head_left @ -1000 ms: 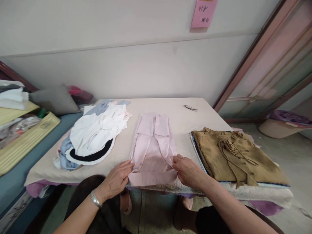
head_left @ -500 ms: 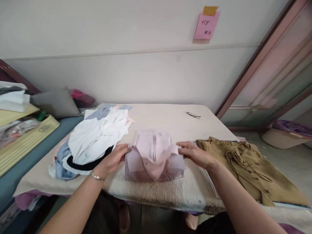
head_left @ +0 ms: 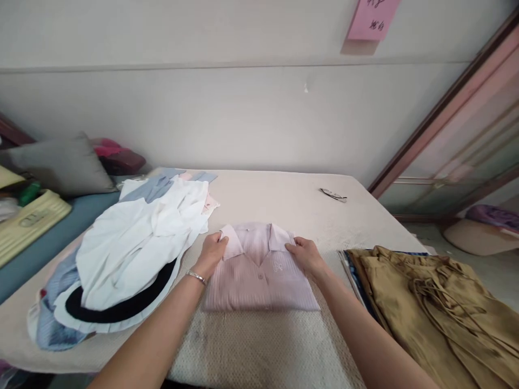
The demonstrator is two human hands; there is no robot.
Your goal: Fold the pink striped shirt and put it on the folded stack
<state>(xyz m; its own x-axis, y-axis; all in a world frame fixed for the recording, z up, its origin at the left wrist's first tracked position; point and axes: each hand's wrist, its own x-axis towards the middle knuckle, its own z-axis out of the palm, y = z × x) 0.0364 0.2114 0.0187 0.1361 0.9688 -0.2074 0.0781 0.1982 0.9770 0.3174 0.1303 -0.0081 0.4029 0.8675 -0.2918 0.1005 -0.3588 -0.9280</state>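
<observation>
1. Two hands of mine rest on the folded pink polo shirt (head_left: 259,270), which lies collar-up on the cream table cover (head_left: 259,351), between the white pile on my left and the tan stack on my right. My left hand (head_left: 212,253) pinches the left collar tip between thumb and fingers; my right hand (head_left: 305,255) lies curled on the right collar wing, fingers narrow, gripping its edge.

2. Both grips sit only at the collar. If I lift from there, I judge the folded lower half could drop open, since nothing pins the hem.

3. White garment (head_left: 133,254) with the black band (head_left: 121,302) lies just beside my left forearm. A careless sweep of that arm could drag its edge onto the pink shirt or tumble the loose pile.

4. Tan trousers (head_left: 430,302) with loose cords lie near my right arm; a snagged cord could pull that stack askew.

5. Near the far edge of the table a small dark object (head_left: 333,195) lies well apart, too small to identify; it poses little risk here.
</observation>
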